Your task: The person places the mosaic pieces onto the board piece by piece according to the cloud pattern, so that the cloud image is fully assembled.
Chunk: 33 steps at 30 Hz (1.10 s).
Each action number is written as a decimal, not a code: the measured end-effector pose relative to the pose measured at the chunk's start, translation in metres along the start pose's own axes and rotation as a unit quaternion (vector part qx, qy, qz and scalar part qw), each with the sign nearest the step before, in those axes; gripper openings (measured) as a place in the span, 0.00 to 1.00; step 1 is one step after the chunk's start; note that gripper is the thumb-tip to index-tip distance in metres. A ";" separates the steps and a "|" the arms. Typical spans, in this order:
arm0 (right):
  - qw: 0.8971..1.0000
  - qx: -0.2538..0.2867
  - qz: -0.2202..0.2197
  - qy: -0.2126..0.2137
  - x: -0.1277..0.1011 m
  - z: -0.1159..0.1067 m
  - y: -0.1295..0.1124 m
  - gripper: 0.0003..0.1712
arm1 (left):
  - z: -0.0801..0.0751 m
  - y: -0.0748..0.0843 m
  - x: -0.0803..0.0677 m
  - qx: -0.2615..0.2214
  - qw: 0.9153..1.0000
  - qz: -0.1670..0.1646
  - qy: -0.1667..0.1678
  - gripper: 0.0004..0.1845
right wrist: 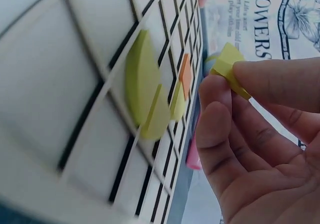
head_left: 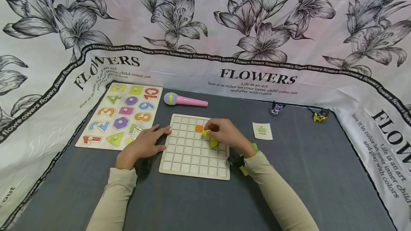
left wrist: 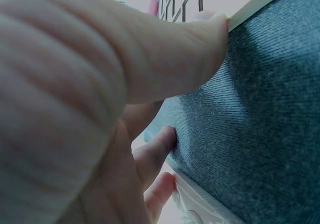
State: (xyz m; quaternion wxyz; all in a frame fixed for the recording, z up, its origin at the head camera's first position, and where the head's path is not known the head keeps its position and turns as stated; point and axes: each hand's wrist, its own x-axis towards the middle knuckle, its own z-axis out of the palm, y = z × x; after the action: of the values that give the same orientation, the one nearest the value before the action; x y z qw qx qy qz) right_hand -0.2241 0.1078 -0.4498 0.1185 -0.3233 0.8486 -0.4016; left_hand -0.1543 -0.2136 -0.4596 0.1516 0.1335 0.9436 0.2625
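Pinched between the thumb and fingertips of our right hand (head_left: 226, 133) is a small yellow-green piece (right wrist: 229, 66), held just above the wooden grid board (head_left: 189, 159) near the middle of the head view. In the right wrist view it stays clear of the board's surface, tilted on edge. Just below and toward the board from it lies a yellow-green half-round piece (right wrist: 142, 86) flat across the cells, its curved side toward the left of that frame. An orange square tile (head_left: 199, 128) sits in a cell just left of our fingers, in the board's upper rows.

Our left hand (head_left: 144, 145) rests flat, fingers straight, with its thumb (left wrist: 200, 44) pressed to the board's left edge; it holds nothing. The right hand is nearer the pieces on the board.

At upper left lies a number-and-shape puzzle board (head_left: 120, 115), with a pink toy microphone (head_left: 184, 99) beside it. A small pattern card (head_left: 262, 131) lies right of the grid, on the grey cloth (head_left: 305, 174).
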 end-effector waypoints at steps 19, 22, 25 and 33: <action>0.999 -0.030 0.013 0.017 0.054 0.024 -0.009 0.03 | 0.000 -0.004 0.002 0.013 1.000 0.005 0.003 0.38; 0.999 -0.037 0.017 0.019 0.060 0.027 -0.008 0.03 | 0.001 -0.005 0.002 0.014 1.000 0.015 0.006 0.38; 0.999 -0.039 0.016 0.012 0.063 0.029 -0.006 0.03 | 0.001 -0.005 0.001 0.010 1.000 0.022 0.008 0.37; 0.998 -0.058 0.018 -0.002 0.068 0.030 -0.004 0.04 | 0.000 -0.004 0.001 0.003 1.000 0.021 0.010 0.36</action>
State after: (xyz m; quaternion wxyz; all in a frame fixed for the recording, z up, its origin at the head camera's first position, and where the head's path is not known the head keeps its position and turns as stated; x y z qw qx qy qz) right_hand -0.2598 0.0439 -0.4625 0.1087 -0.3153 0.8757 -0.3492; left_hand -0.1553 -0.2164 -0.4620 0.1362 0.1508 0.9429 0.2640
